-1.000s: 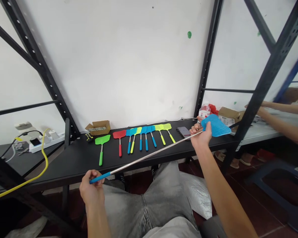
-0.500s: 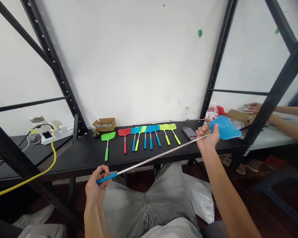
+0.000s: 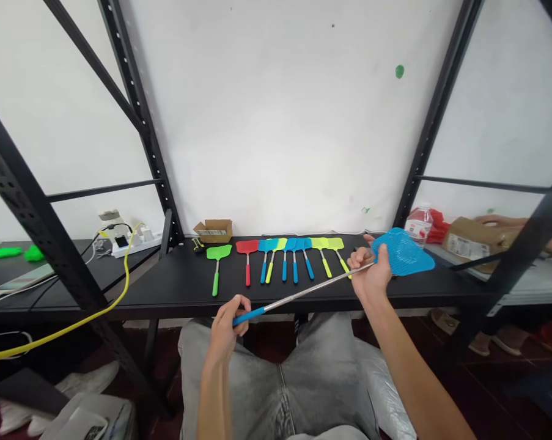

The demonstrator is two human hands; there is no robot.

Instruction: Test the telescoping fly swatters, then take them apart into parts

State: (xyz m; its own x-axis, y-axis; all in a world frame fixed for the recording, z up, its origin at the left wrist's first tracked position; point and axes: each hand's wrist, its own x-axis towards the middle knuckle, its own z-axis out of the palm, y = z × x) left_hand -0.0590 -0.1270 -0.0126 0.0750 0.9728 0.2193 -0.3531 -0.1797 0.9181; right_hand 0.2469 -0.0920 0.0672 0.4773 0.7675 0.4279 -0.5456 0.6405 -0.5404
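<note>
I hold a blue fly swatter [image 3: 404, 253] with a telescopic metal rod across my lap, in front of the table edge. My left hand [image 3: 226, 325] is closed round the end of its blue handle. My right hand [image 3: 371, 278] grips the rod just below the mesh head, thumb against the head. Beyond it, a row of smaller-looking, shortened fly swatters lies on the black table [image 3: 175, 284]: a green fly swatter [image 3: 219, 252] apart at the left, a red fly swatter [image 3: 247, 247], then several overlapping blue and yellow ones, including a yellow fly swatter [image 3: 335, 243] at the right.
Behind the row stand an open cardboard box [image 3: 214, 231] and a black-and-yellow item [image 3: 197, 245]. Black rack posts [image 3: 154, 146] flank the table. A yellow cable [image 3: 124, 281] crosses at left, near a power strip [image 3: 136, 244]. At right are a plastic bottle [image 3: 419, 224], a brown package [image 3: 472, 241] and another person's arm [image 3: 505, 221].
My hands have come closer together, and the rod between them is visibly shorter. The left hand moved right with the handle. The view has turned slightly left.
</note>
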